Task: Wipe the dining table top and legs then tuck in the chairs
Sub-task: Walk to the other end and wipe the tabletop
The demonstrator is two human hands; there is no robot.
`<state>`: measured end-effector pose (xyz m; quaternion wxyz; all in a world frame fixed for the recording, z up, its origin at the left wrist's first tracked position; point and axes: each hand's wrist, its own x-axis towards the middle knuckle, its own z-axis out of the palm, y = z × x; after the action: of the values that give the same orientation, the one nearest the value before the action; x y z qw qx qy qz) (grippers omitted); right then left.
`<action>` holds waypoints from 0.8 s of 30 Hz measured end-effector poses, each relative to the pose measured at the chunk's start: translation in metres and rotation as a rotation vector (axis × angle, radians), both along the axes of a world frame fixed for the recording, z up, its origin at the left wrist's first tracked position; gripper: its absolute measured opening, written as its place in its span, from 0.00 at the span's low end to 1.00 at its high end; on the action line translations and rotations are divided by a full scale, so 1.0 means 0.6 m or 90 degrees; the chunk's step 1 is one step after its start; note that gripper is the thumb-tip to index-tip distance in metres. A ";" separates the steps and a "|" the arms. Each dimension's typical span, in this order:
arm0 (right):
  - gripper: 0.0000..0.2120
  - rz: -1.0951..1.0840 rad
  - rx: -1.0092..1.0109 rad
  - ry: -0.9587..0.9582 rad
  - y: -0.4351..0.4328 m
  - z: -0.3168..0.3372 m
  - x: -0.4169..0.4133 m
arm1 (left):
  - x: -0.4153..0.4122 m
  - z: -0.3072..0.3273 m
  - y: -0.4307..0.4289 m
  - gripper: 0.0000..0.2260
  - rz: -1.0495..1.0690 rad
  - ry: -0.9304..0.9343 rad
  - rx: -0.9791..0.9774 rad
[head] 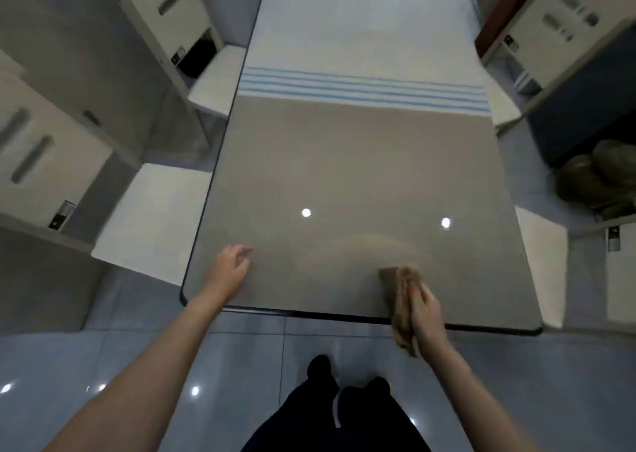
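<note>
Pretty early in the job at this point, I'd say. The right hand [425, 309] was clamped around a bunched-up brown cloth [399, 290], pressing it onto the table top [344, 162] right at the near edge, with a tail of cloth hanging off over the edge below the hand. The left hand [231, 262] sat on the surface over by the near corner, fingers loosely curled and holding nothing, probably just bracing.

Ahead of the cloth, between the two hands, there was a faint arc-shaped mark [364, 241] on the glossy surface. It could be a wipe smear or just a reflection, and I honestly couldn't tell. So my guess is only the strip nearest the hands had been gone over, if that. Well beyond both hands, a blue-striped cloth [361, 87] lay across the table, and everything past it looked untouched.

The legs weren't in view at all, so no idea about those. The chairs definitely weren't tucked: one white seat [148, 217] stuck out to the left of the left hand, another [547, 262] to the right of the right hand, and two more further up, one on the left [216, 80] and one on the right [506, 107]. So most of the top, all the legs and all four chairs were left to do, by my reckoning.
</note>
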<state>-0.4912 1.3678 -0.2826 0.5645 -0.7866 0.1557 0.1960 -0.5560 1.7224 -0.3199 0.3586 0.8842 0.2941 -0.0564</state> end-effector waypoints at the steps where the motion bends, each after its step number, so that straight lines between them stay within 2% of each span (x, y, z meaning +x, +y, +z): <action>1: 0.14 -0.046 0.031 0.020 -0.004 0.027 0.006 | -0.008 0.019 -0.017 0.11 0.009 -0.049 -0.046; 3: 0.20 -0.102 0.078 0.036 -0.016 0.076 0.006 | -0.029 0.062 -0.055 0.10 0.014 -0.130 -0.096; 5: 0.20 -0.137 0.114 0.030 -0.033 0.108 -0.003 | -0.055 0.096 -0.094 0.11 0.005 -0.173 -0.142; 8: 0.18 -0.143 0.103 0.019 -0.066 0.130 -0.028 | -0.101 0.108 -0.149 0.13 0.009 -0.186 -0.218; 13: 0.17 -0.192 0.067 0.088 -0.131 0.115 -0.090 | -0.170 0.053 -0.218 0.09 -0.007 -0.120 -0.241; 18: 0.21 -0.173 0.002 0.136 -0.199 0.075 -0.159 | -0.240 0.012 -0.281 0.08 0.001 -0.036 -0.222; 21: 0.18 -0.173 -0.001 0.164 -0.241 0.071 -0.172 | -0.265 0.013 -0.321 0.08 0.005 -0.016 -0.217; 24: 0.19 -0.161 0.018 0.145 -0.294 0.069 -0.182 | -0.279 0.010 -0.374 0.08 0.001 -0.009 -0.188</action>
<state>-0.6004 1.1914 -0.2411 0.5745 -0.7252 0.3138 0.2134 -0.7236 1.4980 -0.3136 0.4869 0.8221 0.2804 -0.0924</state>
